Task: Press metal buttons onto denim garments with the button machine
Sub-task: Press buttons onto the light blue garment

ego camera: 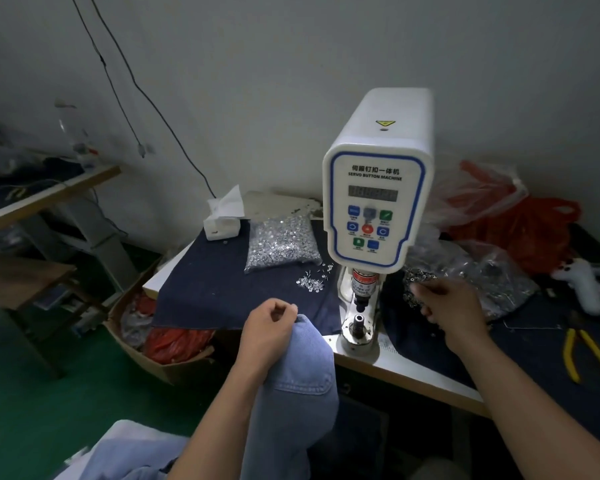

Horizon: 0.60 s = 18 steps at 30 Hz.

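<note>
A white servo button machine (378,188) stands on the table, its lower die (359,323) bare at the front edge. My left hand (269,332) grips a fold of the light-blue denim garment (300,393), held up just left of the die. My right hand (447,306) reaches over a loose pile of dark metal buttons (418,277) to the right of the machine, fingers curled and blurred; whether it pinches a button is unclear. A clear bag of silver tacks (281,242) lies on the dark cloth to the left, with loose tacks (310,280) beside the machine.
A tissue box (222,221) sits at the back left of the table. Yellow-handled pliers (589,358), a white soft toy (587,284) and red plastic bags (520,220) lie to the right. A cardboard box (142,344) with red bags stands on the green floor at left.
</note>
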Each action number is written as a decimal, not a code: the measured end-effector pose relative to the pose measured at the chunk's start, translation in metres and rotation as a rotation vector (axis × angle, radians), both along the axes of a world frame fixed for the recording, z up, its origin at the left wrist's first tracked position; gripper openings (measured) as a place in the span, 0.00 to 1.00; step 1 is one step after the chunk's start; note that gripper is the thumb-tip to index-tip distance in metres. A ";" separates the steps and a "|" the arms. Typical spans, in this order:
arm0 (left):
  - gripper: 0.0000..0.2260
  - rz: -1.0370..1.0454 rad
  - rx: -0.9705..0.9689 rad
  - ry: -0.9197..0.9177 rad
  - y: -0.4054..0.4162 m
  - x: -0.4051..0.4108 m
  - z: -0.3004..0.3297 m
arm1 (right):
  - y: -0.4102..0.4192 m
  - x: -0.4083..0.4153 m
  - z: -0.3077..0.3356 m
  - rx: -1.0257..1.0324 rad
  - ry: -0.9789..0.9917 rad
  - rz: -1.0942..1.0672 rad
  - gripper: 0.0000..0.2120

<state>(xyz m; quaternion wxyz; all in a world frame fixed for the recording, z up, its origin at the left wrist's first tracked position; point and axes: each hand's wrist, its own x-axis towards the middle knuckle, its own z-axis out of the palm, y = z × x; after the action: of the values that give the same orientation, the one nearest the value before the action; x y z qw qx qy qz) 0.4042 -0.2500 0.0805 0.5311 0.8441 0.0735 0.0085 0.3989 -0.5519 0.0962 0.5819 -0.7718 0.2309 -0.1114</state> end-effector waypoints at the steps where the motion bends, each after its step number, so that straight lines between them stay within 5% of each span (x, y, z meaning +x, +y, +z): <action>1: 0.07 -0.003 0.068 -0.006 -0.001 0.005 -0.002 | 0.007 -0.003 0.002 0.101 0.036 0.015 0.04; 11: 0.07 -0.021 0.555 0.034 -0.027 0.067 -0.006 | 0.077 -0.020 -0.002 0.916 0.275 0.152 0.07; 18: 0.09 -0.063 0.635 0.053 -0.042 0.087 -0.009 | 0.081 -0.024 -0.002 1.131 0.272 0.127 0.09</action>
<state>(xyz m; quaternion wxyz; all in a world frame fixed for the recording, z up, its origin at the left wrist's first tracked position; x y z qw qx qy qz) 0.4912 -0.2916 0.0714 0.2390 0.9695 0.0548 -0.0072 0.3754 -0.4706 0.0946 0.8741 -0.3611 0.2803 0.1642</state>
